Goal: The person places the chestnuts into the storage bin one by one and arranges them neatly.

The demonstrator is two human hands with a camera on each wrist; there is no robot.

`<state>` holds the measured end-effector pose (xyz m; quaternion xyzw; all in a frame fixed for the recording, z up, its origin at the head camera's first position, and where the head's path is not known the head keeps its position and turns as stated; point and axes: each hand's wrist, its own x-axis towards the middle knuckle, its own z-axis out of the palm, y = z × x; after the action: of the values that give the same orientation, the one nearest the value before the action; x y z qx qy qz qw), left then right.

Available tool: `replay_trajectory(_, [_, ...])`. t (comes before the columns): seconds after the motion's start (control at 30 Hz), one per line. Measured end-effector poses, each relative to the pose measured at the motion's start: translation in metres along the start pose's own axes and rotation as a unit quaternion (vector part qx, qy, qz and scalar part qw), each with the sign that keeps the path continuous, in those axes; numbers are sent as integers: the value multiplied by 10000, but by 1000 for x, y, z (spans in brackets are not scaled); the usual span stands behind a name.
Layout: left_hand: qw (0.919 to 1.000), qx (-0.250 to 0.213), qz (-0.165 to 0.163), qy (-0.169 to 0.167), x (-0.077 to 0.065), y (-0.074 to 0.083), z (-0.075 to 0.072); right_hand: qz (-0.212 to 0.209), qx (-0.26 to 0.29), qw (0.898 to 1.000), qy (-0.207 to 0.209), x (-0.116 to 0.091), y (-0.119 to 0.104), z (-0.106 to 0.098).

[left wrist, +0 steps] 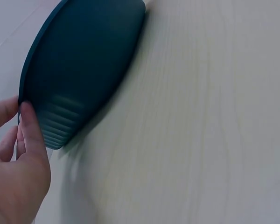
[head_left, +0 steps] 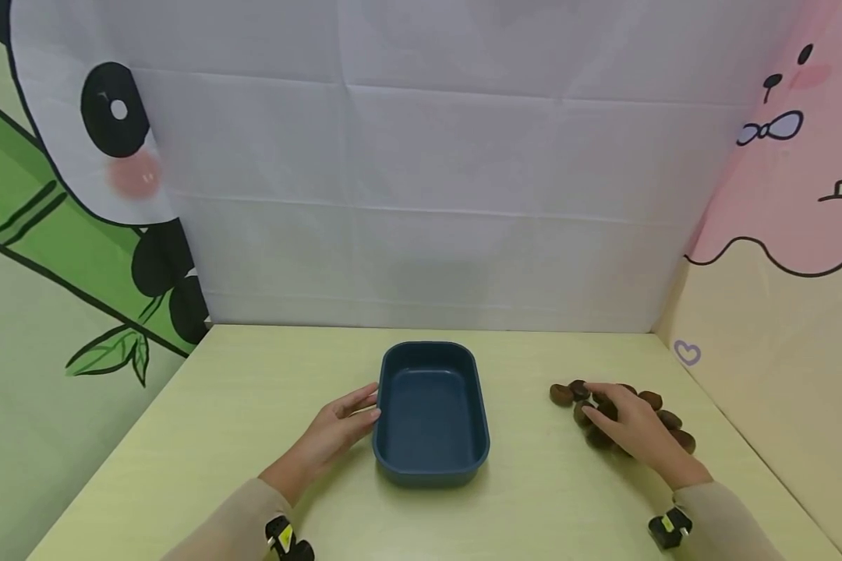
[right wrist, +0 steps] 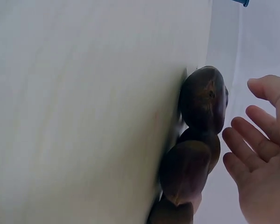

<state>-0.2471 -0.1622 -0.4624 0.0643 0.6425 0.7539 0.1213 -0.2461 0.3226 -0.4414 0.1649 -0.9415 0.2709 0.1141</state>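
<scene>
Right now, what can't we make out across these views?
Head: the exact number of dark brown pieces; the right hand covers some.
Left wrist: one end of the blue tray, cut off by the top edge; also its inside, hidden by its outer wall.
Right wrist: the whole of the lowest piece, cut off by the bottom edge.
</scene>
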Motion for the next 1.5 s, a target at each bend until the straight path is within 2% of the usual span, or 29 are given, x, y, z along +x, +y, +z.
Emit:
replay_trajectory(0.17, [10000,-56,-5,14,-1,1,1,27,11,10000,-6,10,-2,4])
replay_trajectory(0.43, [9999,-67,-111,19,-1,1,0,101,105,9996,-234,25,-6,8])
replay_trajectory(0.83, [9999,-82,-106,74,-1,-1,-2,178,-103,9982,-557,44,-5,19])
replay_trajectory(1.2, [9999,-127,-88,-2,-2,0,-1,413,-261,9954,-821,50,-3,26])
replay_trajectory(1.5, [9998,-173,-77,-27,-2,0,0,359,-291,9953,-849,50,0,28])
